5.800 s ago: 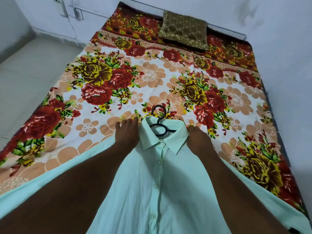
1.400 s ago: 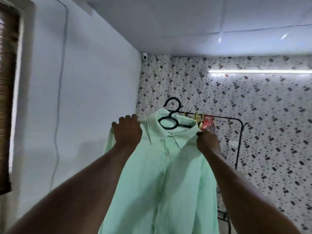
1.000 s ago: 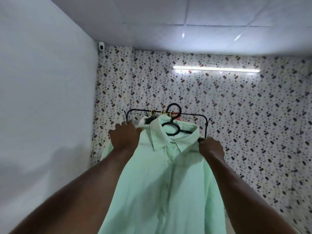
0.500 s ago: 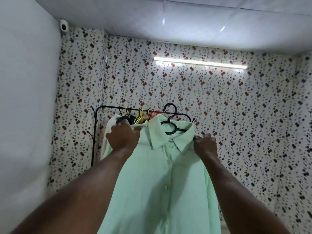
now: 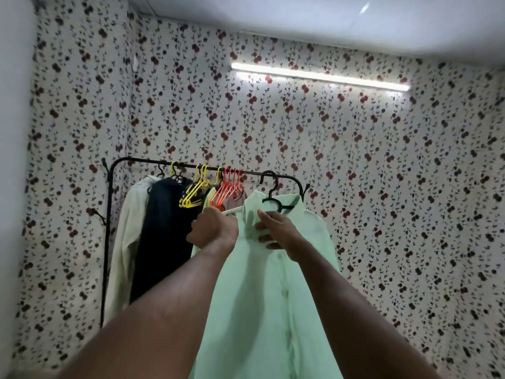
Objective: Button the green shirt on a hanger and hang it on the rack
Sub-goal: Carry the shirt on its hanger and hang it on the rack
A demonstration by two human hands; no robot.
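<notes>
The pale green shirt (image 5: 273,296) hangs from a black hanger (image 5: 270,199), held up in front of me with its front buttoned. The hanger's hook sits right at the black rack's top bar (image 5: 142,160), near its right end; whether it rests on the bar I cannot tell. My left hand (image 5: 213,228) grips the shirt's left shoulder. My right hand (image 5: 276,228) holds the shirt at the collar, just below the hanger.
On the rack hang a cream garment (image 5: 125,242), a dark garment (image 5: 161,236), several empty yellow hangers (image 5: 194,192) and red hangers (image 5: 228,187). Floral wallpaper covers the wall behind; a tube light (image 5: 319,76) glows above. A plain wall stands at left.
I have come closer to the rack and the shirt has moved toward its right end. My right hand has shifted from the right shoulder to the collar.
</notes>
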